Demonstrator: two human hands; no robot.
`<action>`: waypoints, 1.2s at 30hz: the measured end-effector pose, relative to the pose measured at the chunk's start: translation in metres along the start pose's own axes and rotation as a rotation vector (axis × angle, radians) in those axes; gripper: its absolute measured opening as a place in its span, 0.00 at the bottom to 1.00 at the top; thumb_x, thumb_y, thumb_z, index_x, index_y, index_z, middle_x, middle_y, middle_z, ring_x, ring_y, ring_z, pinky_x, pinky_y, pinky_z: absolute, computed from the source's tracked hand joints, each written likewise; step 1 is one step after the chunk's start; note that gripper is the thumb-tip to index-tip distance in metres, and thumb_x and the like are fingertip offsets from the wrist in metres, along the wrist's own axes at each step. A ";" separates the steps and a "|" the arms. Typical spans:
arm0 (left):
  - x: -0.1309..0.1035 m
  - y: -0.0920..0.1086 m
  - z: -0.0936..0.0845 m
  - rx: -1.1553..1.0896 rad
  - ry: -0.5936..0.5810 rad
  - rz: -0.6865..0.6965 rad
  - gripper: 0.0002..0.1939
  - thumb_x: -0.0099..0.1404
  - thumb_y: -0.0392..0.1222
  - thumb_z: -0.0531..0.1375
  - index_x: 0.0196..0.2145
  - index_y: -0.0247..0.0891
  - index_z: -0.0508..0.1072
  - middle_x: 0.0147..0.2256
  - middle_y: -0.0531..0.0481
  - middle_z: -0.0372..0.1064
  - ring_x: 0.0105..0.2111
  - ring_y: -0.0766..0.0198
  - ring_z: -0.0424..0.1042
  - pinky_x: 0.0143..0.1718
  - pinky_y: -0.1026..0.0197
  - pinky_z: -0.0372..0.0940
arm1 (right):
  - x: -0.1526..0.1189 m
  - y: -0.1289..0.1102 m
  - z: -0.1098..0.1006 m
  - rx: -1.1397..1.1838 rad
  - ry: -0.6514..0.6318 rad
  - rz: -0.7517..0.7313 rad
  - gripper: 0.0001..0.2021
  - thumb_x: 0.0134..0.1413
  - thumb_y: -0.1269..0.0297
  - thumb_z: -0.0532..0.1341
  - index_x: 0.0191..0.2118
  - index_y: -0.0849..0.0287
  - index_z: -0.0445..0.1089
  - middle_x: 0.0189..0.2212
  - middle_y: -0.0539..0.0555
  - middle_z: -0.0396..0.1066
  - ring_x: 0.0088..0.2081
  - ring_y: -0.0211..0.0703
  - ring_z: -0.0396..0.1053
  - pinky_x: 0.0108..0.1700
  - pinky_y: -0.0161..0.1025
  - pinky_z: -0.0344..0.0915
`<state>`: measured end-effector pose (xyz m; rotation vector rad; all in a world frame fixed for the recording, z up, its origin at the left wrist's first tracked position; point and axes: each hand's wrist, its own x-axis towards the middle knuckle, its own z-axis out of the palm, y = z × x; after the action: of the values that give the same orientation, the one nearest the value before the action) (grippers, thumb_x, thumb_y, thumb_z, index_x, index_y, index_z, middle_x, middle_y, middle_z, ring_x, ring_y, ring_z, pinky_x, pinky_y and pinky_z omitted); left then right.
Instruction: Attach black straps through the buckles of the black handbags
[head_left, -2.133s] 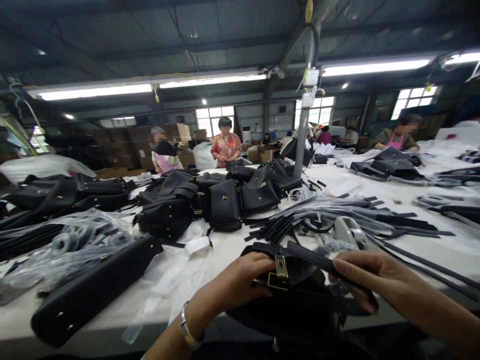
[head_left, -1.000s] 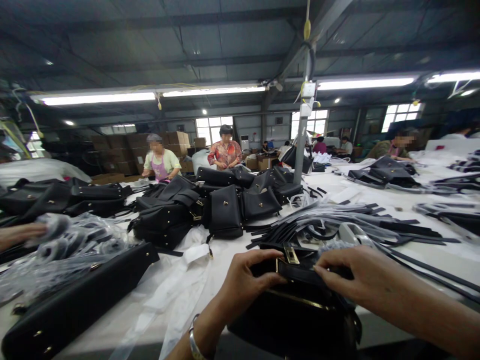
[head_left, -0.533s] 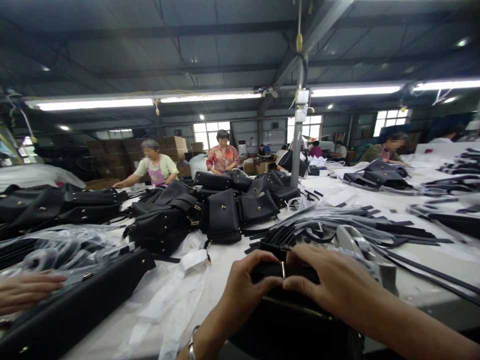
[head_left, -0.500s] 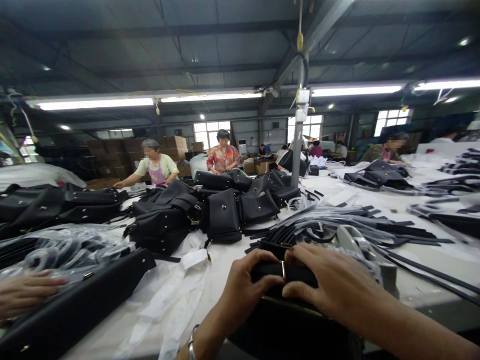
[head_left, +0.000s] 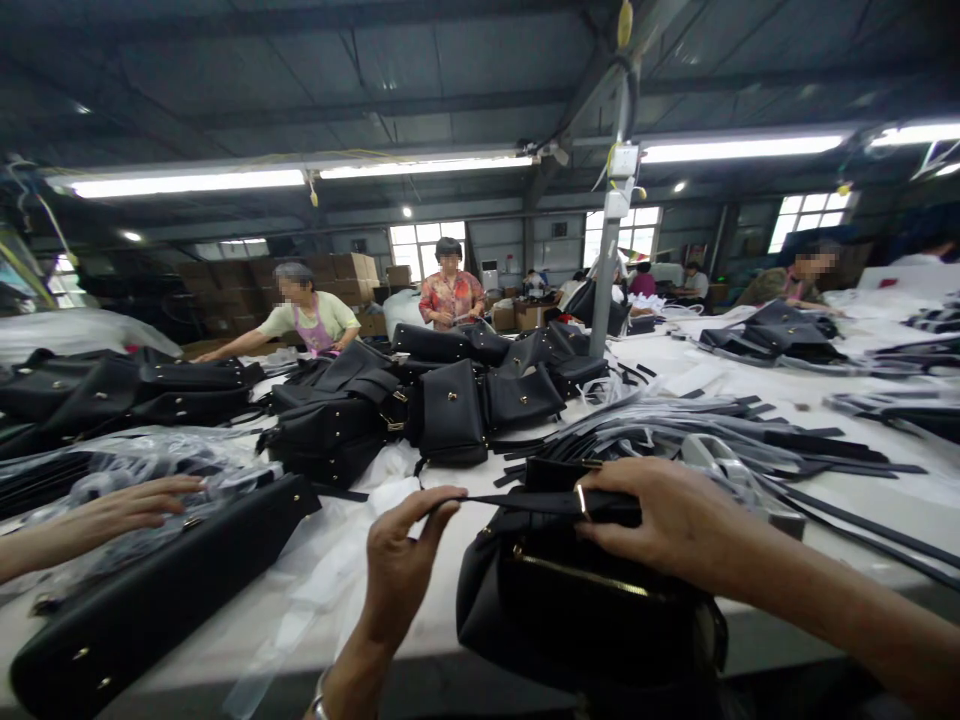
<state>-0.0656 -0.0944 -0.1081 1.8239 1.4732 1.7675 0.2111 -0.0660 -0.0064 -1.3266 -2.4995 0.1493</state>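
Between my hands a black strap is stretched above a black handbag with a gold zipper. My left hand pinches the strap's left end between thumb and fingers. Closed around the strap's right part is my right hand, its thumb and fingers just beside a gold buckle. The bag stands at the table's front edge below my right hand. What lies inside my right palm is hidden.
Another person's hand reaches in from the left over plastic-wrapped straps, beside a long black bag. Several black bags are piled mid-table by a metal post. Straps and a grey tape dispenser lie at right.
My left hand has moved left and down from the buckle, drawing the strap out straight. The bag's zipper side now shows more. The other person's hand at left has shifted right and up.
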 end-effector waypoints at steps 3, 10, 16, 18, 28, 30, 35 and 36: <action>-0.009 -0.033 -0.023 -0.003 0.083 -0.185 0.13 0.64 0.50 0.64 0.37 0.39 0.81 0.38 0.46 0.81 0.41 0.54 0.78 0.48 0.55 0.70 | 0.005 0.008 0.002 0.044 -0.030 0.030 0.12 0.52 0.55 0.64 0.41 0.50 0.79 0.37 0.51 0.81 0.39 0.53 0.77 0.39 0.43 0.66; -0.039 -0.078 -0.048 -0.026 0.226 -0.411 0.21 0.58 0.59 0.66 0.34 0.35 0.81 0.32 0.46 0.80 0.36 0.54 0.77 0.40 0.58 0.72 | 0.020 0.022 0.010 0.098 -0.001 -0.043 0.14 0.53 0.57 0.64 0.45 0.50 0.79 0.42 0.52 0.81 0.42 0.52 0.78 0.42 0.42 0.70; -0.024 -0.042 -0.045 -0.254 0.256 -0.349 0.16 0.64 0.50 0.65 0.43 0.36 0.79 0.33 0.48 0.79 0.27 0.63 0.75 0.31 0.62 0.73 | 0.022 0.023 0.010 0.138 -0.066 -0.144 0.21 0.56 0.57 0.63 0.56 0.53 0.73 0.53 0.56 0.75 0.54 0.57 0.73 0.56 0.51 0.67; -0.011 -0.018 -0.041 -0.294 0.242 -0.207 0.14 0.65 0.47 0.64 0.45 0.38 0.79 0.35 0.48 0.79 0.29 0.64 0.76 0.34 0.62 0.73 | 0.020 0.012 0.007 0.176 -0.050 -0.187 0.24 0.57 0.55 0.63 0.59 0.53 0.70 0.57 0.56 0.72 0.57 0.56 0.69 0.60 0.51 0.64; 0.039 0.077 0.003 -0.296 -0.109 0.244 0.09 0.67 0.44 0.64 0.43 0.40 0.80 0.38 0.48 0.79 0.36 0.62 0.78 0.40 0.63 0.72 | 0.020 -0.033 -0.026 0.721 -0.154 -0.267 0.20 0.65 0.49 0.56 0.52 0.55 0.73 0.38 0.53 0.79 0.43 0.45 0.76 0.50 0.41 0.70; 0.044 0.070 0.010 -0.351 -0.149 0.151 0.15 0.66 0.44 0.64 0.49 0.39 0.76 0.39 0.48 0.79 0.35 0.62 0.78 0.40 0.62 0.72 | 0.017 -0.026 -0.027 0.797 -0.111 -0.180 0.18 0.63 0.48 0.58 0.42 0.59 0.75 0.30 0.52 0.77 0.35 0.43 0.75 0.43 0.39 0.71; 0.042 0.036 0.024 -0.038 -0.470 0.063 0.16 0.60 0.44 0.68 0.46 0.40 0.78 0.44 0.45 0.79 0.45 0.55 0.77 0.51 0.55 0.68 | -0.001 -0.009 -0.033 1.036 0.157 -0.057 0.15 0.60 0.48 0.60 0.34 0.55 0.68 0.29 0.52 0.72 0.32 0.44 0.73 0.37 0.41 0.72; 0.040 0.031 0.026 0.045 -0.535 0.075 0.17 0.58 0.43 0.69 0.46 0.41 0.79 0.45 0.45 0.79 0.47 0.53 0.76 0.52 0.54 0.67 | -0.004 -0.007 -0.036 1.094 0.198 -0.040 0.13 0.59 0.49 0.61 0.36 0.54 0.68 0.29 0.51 0.71 0.31 0.44 0.73 0.35 0.41 0.72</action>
<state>-0.0368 -0.0676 -0.0670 2.1702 1.2458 1.1393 0.2191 -0.0753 0.0288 -0.7447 -1.7469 1.1123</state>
